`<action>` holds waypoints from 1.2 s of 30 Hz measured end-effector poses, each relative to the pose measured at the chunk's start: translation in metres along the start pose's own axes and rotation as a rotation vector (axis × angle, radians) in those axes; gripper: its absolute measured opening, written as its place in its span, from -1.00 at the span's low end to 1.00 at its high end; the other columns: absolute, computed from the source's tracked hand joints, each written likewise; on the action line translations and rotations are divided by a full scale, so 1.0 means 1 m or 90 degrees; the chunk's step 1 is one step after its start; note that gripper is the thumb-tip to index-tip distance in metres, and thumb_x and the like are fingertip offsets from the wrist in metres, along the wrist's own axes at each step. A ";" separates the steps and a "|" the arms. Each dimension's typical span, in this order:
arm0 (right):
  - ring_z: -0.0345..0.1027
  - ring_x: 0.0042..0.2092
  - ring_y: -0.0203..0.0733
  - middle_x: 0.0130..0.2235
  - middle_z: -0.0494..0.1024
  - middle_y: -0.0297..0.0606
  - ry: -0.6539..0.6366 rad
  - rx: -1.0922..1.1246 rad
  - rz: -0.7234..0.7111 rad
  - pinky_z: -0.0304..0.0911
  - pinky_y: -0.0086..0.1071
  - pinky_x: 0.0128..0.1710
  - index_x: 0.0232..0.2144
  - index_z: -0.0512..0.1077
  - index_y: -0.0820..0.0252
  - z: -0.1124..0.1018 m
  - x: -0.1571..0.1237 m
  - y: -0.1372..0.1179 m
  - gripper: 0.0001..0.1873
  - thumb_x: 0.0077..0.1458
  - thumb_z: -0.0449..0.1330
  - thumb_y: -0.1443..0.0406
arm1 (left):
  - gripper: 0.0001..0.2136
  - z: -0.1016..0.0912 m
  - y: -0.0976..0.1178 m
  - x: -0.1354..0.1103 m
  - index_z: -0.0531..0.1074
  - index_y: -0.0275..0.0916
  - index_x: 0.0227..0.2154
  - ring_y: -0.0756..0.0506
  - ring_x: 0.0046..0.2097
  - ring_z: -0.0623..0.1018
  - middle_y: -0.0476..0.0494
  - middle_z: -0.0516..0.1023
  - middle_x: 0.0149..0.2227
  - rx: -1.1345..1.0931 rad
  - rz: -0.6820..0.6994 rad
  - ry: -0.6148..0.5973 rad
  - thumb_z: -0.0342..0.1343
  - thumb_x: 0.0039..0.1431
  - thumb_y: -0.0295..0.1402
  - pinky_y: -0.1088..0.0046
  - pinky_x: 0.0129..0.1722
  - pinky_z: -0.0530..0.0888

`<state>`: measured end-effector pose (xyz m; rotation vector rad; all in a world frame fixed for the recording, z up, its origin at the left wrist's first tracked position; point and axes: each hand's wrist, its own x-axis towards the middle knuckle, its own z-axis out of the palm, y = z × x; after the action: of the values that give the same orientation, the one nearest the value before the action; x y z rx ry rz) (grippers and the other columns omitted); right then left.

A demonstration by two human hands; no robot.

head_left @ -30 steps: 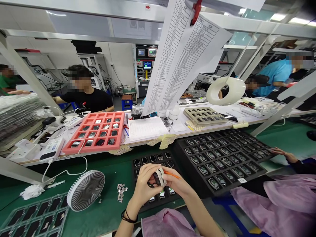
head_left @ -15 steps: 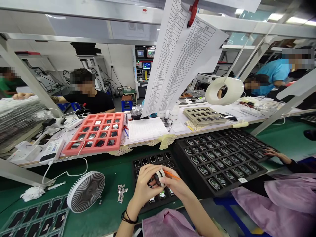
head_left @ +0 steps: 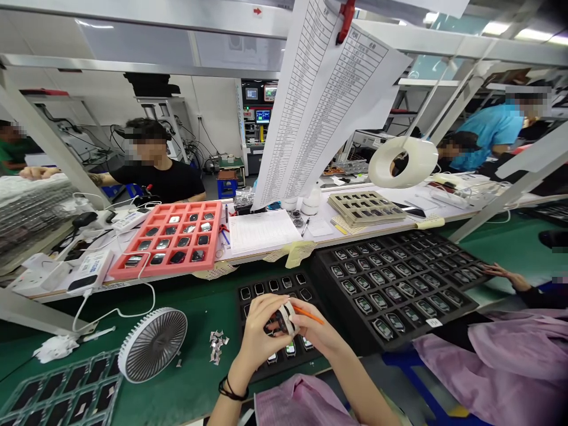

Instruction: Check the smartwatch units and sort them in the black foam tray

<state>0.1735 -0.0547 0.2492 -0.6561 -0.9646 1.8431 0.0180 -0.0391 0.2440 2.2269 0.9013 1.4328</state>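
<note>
My left hand (head_left: pixel 258 324) is closed around a smartwatch (head_left: pixel 287 319) with a pale rim, raised above a black foam tray (head_left: pixel 267 280). My right hand (head_left: pixel 320 338) grips a thin orange tool (head_left: pixel 309 315), its fingers also pressed to the watch's right side. The tool's tip is hidden behind the fingers and watch. Several smartwatches sit in the tray's slots beneath and behind both hands; some near the front have lit screens.
A small fan (head_left: pixel 153 344) and scattered foil scraps (head_left: pixel 217 346) lie left. A large black tray of watches (head_left: pixel 337 319) fills the right, with a co-worker's hand (head_left: pixel 503 273) at its far edge. A pink tray (head_left: pixel 208 213) stands on the shelf; paper sheets (head_left: pixel 310 100) hang above.
The watch has turned slightly between my hands, and the orange tool lies at nearly the same angle. The whole view has shifted a little; both hands keep their holds.
</note>
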 end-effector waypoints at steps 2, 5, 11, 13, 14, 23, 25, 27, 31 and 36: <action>0.51 -0.22 -0.09 -0.25 0.55 -0.17 0.004 0.009 0.000 0.43 -0.21 -0.23 -0.08 0.43 0.20 0.001 0.000 0.000 -0.64 0.03 0.27 0.29 | -0.45 0.000 0.002 0.001 0.40 -0.14 -0.06 -0.23 -0.09 0.49 -0.17 0.57 -0.12 -0.004 -0.003 0.004 0.15 -0.23 -0.61 0.12 -0.13 0.49; 0.51 -0.23 -0.07 -0.27 0.55 -0.15 0.013 0.007 0.003 0.43 -0.20 -0.24 -0.08 0.43 0.22 0.002 0.001 0.000 -0.62 0.01 0.28 0.28 | -0.45 0.000 0.003 0.003 0.41 -0.14 -0.06 -0.23 -0.09 0.48 -0.17 0.57 -0.13 -0.012 -0.003 0.007 0.18 -0.22 -0.59 0.13 -0.13 0.50; 0.50 -0.22 -0.06 -0.26 0.56 -0.15 0.007 -0.004 0.005 0.42 -0.19 -0.24 -0.07 0.42 0.20 0.002 0.001 -0.001 -0.59 -0.01 0.31 0.26 | -0.48 0.000 0.001 0.002 0.41 -0.14 -0.07 -0.23 -0.07 0.48 -0.17 0.57 -0.12 -0.029 -0.018 -0.003 0.21 -0.19 -0.57 0.12 -0.11 0.49; 0.49 -0.21 -0.07 -0.21 0.56 -0.15 0.008 -0.016 0.008 0.41 -0.20 -0.23 -0.07 0.42 0.17 0.002 0.002 -0.001 -0.60 -0.01 0.31 0.25 | -0.49 -0.001 -0.001 0.002 0.41 -0.14 -0.07 -0.23 -0.07 0.48 -0.18 0.57 -0.12 -0.033 -0.027 -0.011 0.23 -0.18 -0.55 0.10 -0.09 0.48; 0.49 -0.20 -0.08 -0.19 0.56 -0.15 0.016 -0.023 0.006 0.40 -0.20 -0.22 -0.07 0.42 0.15 0.001 0.002 -0.001 -0.59 0.00 0.31 0.23 | -0.49 -0.001 -0.002 0.002 0.41 -0.14 -0.06 -0.23 -0.06 0.48 -0.18 0.56 -0.11 -0.032 -0.030 -0.013 0.23 -0.17 -0.55 0.10 -0.08 0.48; 0.34 -0.53 -0.20 -0.46 0.57 -0.15 0.237 -0.195 -0.305 0.28 -0.27 -0.50 -0.39 0.57 0.18 -0.005 -0.008 -0.017 -0.42 0.19 -0.07 -0.07 | -0.53 -0.004 -0.008 -0.002 0.38 -0.17 -0.01 -0.22 0.02 0.51 -0.24 0.52 0.00 -0.051 -0.097 -0.011 0.23 -0.05 -0.49 0.15 -0.01 0.48; 0.23 -0.64 -0.25 -0.63 0.48 -0.20 0.266 -0.232 -0.352 0.16 -0.34 -0.66 -0.58 0.54 0.17 -0.004 -0.014 -0.018 -0.41 0.21 -0.06 -0.03 | -0.52 -0.004 -0.009 -0.003 0.38 -0.18 0.00 -0.21 0.00 0.53 -0.23 0.53 -0.01 -0.062 -0.119 -0.013 0.23 -0.05 -0.50 0.18 -0.01 0.50; 0.16 -0.69 -0.29 -0.71 0.42 -0.21 0.293 -0.266 -0.370 0.04 -0.39 -0.73 -0.66 0.52 0.17 -0.004 -0.017 -0.017 -0.39 0.21 -0.04 -0.01 | -0.51 -0.003 -0.009 -0.003 0.39 -0.19 0.00 -0.21 -0.02 0.54 -0.23 0.55 -0.03 -0.062 -0.131 -0.014 0.23 -0.06 -0.51 0.19 -0.02 0.50; 0.18 -0.70 -0.29 -0.70 0.44 -0.19 0.288 -0.314 -0.373 -0.02 -0.40 -0.73 -0.64 0.55 0.18 -0.004 -0.018 -0.012 -0.40 0.23 -0.04 0.04 | -0.52 -0.002 -0.008 -0.002 0.40 -0.19 -0.01 -0.22 -0.01 0.54 -0.23 0.54 -0.02 -0.061 -0.137 -0.015 0.22 -0.07 -0.51 0.19 -0.04 0.52; 0.20 -0.69 -0.28 -0.68 0.47 -0.18 0.282 -0.342 -0.375 0.00 -0.39 -0.73 -0.62 0.56 0.17 -0.003 -0.016 -0.012 -0.40 0.25 -0.07 0.05 | -0.54 -0.003 -0.009 -0.002 0.40 -0.18 -0.01 -0.23 -0.02 0.55 -0.24 0.55 -0.03 -0.053 -0.146 -0.017 0.21 -0.05 -0.48 0.22 -0.11 0.55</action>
<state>0.1887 -0.0645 0.2580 -0.9290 -1.1932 0.8721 0.0119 -0.0342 0.2381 2.0041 1.0312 1.3087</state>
